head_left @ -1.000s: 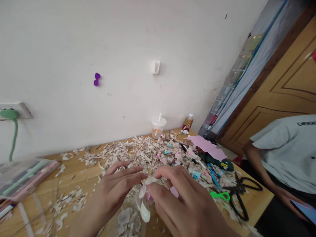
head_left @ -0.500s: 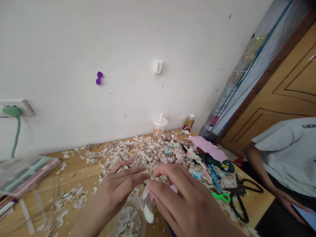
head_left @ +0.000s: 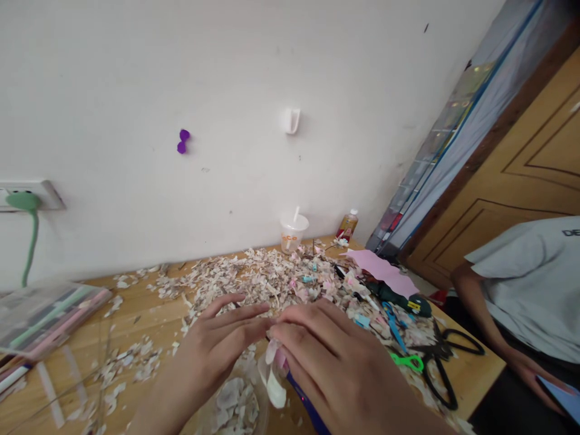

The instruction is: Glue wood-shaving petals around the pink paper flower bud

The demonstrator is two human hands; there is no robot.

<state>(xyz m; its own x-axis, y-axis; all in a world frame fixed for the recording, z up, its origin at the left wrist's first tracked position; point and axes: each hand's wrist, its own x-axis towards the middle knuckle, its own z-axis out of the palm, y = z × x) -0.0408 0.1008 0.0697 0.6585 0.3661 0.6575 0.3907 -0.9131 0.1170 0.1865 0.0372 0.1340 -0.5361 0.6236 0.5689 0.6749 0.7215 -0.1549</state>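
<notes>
My left hand (head_left: 215,347) reaches in from the lower left, its fingertips pressed together where they meet my right hand; its thumb and what it pinches are hidden. My right hand (head_left: 328,362) curls its fingers over a cluster of pale white and pinkish petals (head_left: 275,386). These petals hang below its fingertips. A purple-blue object (head_left: 306,399) shows partly under the right hand; its kind cannot be made out. Below the hands, a clear container (head_left: 263,417) holds loose pale petals (head_left: 236,405).
Pale petal scraps (head_left: 244,272) cover the wooden table. Black-handled scissors (head_left: 446,362), a bright green piece (head_left: 410,362), a pink sheet (head_left: 383,272), a lidded cup (head_left: 293,232) and a bottle (head_left: 347,225) lie around. A pen case (head_left: 54,320) lies left; another person (head_left: 530,272) sits right.
My right hand's fingers have moved slightly left and closed in against the left fingertips. More of the purple-blue object shows beneath the right hand. The left hand stays almost still.
</notes>
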